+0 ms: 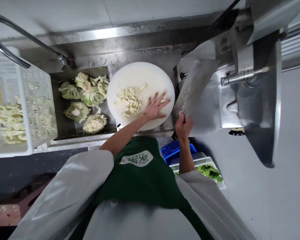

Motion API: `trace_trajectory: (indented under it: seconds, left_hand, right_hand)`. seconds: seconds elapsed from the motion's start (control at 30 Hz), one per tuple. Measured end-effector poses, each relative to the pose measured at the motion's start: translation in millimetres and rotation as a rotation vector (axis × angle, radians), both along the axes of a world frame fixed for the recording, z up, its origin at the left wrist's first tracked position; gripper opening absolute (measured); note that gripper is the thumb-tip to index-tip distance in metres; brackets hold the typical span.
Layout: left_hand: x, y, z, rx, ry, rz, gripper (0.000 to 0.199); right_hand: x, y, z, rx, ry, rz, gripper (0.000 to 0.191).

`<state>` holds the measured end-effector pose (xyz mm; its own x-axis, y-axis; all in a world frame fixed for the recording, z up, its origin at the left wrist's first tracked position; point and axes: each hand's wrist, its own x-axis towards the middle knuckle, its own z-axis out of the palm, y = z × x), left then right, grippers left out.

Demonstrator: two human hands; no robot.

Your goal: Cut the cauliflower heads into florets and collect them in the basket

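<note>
Fingers (pixel 161 97) splayed wide, my left hand (pixel 153 109) lies palm down at the right side of the round white board (pixel 140 71), bits of cauliflower beneath it, the left forearm (pixel 130 131) slanting up from lower left. Just left of that hand, chopped cauliflower (pixel 130 101) sits in a loose pile. I have my right hand (pixel 183 129) closed around the handle of a broad cleaver (pixel 193 86), right forearm (pixel 186 158) nearly straight ahead, blade slanting forward and rightward beyond the board.

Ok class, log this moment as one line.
left hand: spread over round board; right hand: gripping knife; board: cut cauliflower; sink: cauliflower heads
</note>
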<state>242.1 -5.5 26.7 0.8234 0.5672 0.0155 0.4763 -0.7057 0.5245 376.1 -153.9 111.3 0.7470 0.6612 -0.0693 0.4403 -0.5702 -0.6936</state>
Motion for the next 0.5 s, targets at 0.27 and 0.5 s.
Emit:
trace_trajectory:
  seconds: [0.27,0.5]
  left_hand:
    - [-3.1,9.6,-15.7,-0.056,-0.105,-0.159,0.020]
    - [20.1,43.8,4.2,-0.519,-0.722,0.546,0.031]
  right_hand:
    - [-12.0,-65.2,-8.7,-0.029,0.131,-0.156,0.052]
    - [-26.3,-74.8,-10.0,-0.173,0.159,-0.095,0.058]
